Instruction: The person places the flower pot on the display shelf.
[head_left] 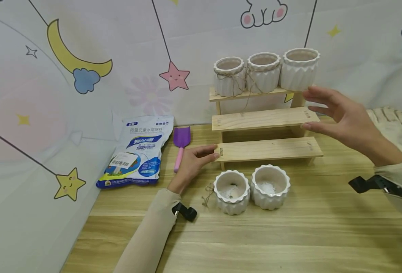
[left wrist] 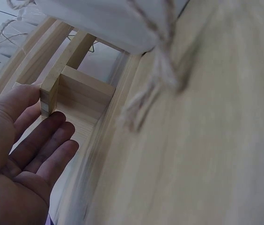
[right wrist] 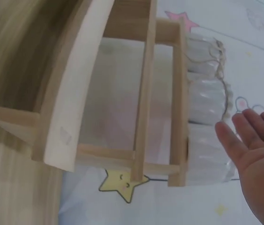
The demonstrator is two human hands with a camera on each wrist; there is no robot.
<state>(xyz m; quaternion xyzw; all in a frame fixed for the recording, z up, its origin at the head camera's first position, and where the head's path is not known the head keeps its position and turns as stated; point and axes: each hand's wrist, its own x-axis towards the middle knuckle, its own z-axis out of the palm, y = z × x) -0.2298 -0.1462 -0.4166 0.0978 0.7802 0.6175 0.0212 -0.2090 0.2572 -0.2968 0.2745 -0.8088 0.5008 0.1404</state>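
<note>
A three-tier wooden plant stand [head_left: 267, 150] stands against the backdrop. On its top board, side by side, are three white fluted pots: a left one [head_left: 229, 84] and a middle one [head_left: 263, 77] with twine, and a right one [head_left: 299, 72]. My left hand [head_left: 194, 163] grips the left end of the lowest board; in the left wrist view, thumb and fingers lie about the board's end [left wrist: 49, 96]. Fingers spread, my right hand [head_left: 344, 115] hovers by the stand's right end; the right wrist view shows it apart from the wood, holding nothing.
Two more white pots, one with twine [head_left: 232, 204] and one beside it [head_left: 270, 199], sit on the wooden table [head_left: 255, 242] before the stand. To the left lie a fertilizer bag [head_left: 139, 151] and a purple shovel with a pink handle [head_left: 182, 138]. Something pale [head_left: 388, 115] lies behind my right arm.
</note>
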